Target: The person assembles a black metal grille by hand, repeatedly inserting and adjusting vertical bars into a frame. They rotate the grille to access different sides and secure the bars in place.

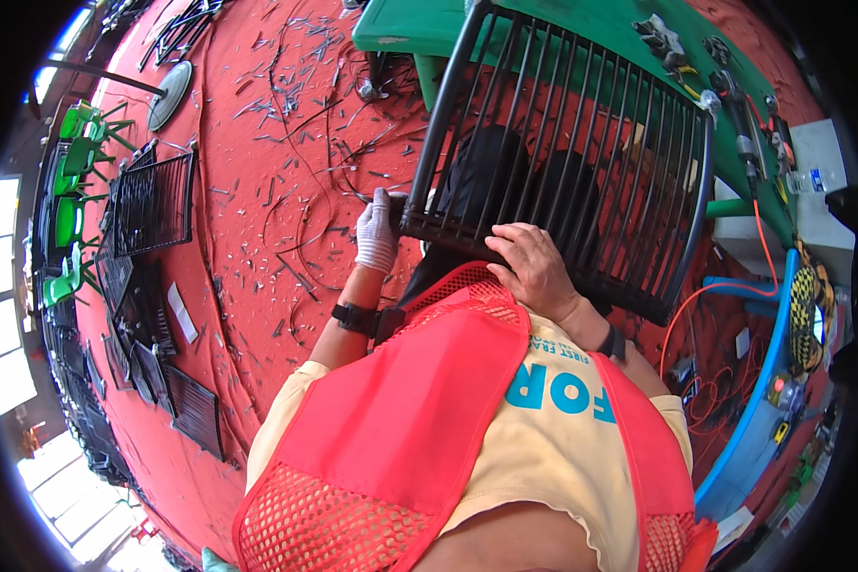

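A black slatted metal frame point(582, 176) lies across my dark-trousered legs, its far side against the green table. My left hand point(378, 234), in a pale striped glove, is closed at the frame's near left corner. Its fingers are bunched there, and their exact hold is partly hidden. Bare and further right, my right hand point(536, 267) rests over the frame's near rail, fingers stretched to the left and touching it.
The green table point(582, 48) holds a glove point(660, 40) and a power tool point(734, 114). Orange hose point(672, 319) runs by a blue table edge point(748, 419). Black offcuts litter the red floor point(267, 143). More slatted panels point(153, 205) and green chairs point(70, 219) stand left.
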Action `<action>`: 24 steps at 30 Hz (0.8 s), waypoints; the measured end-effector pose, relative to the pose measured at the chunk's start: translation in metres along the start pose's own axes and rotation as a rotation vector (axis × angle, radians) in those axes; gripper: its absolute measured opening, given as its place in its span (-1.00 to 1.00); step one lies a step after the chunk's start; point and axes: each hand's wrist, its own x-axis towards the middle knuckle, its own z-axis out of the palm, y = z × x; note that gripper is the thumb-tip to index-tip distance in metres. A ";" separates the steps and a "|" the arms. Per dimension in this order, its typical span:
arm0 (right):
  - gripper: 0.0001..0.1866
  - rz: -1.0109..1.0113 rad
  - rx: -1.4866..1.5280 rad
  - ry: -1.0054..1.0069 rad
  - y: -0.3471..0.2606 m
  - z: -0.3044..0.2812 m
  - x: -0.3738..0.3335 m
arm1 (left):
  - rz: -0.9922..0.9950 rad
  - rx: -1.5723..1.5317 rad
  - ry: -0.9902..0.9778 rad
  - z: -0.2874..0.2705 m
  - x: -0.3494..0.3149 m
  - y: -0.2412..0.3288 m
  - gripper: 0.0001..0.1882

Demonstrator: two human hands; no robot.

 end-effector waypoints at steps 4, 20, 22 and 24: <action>-0.65 -0.009 -0.073 -0.059 0.007 0.005 -0.002 | -0.151 -0.344 -0.236 -0.012 0.009 -0.006 -0.48; -0.68 -0.001 -0.117 -0.020 0.009 0.013 -0.008 | -0.055 -0.211 -0.270 -0.014 0.002 0.008 -0.73; -0.68 0.002 -0.121 -0.015 0.009 0.014 -0.009 | -0.109 -0.031 -0.118 -0.008 0.006 0.021 -0.76; -0.67 -0.008 -0.132 -0.009 0.009 0.014 -0.010 | -0.015 0.067 -0.052 0.002 0.001 0.028 -0.76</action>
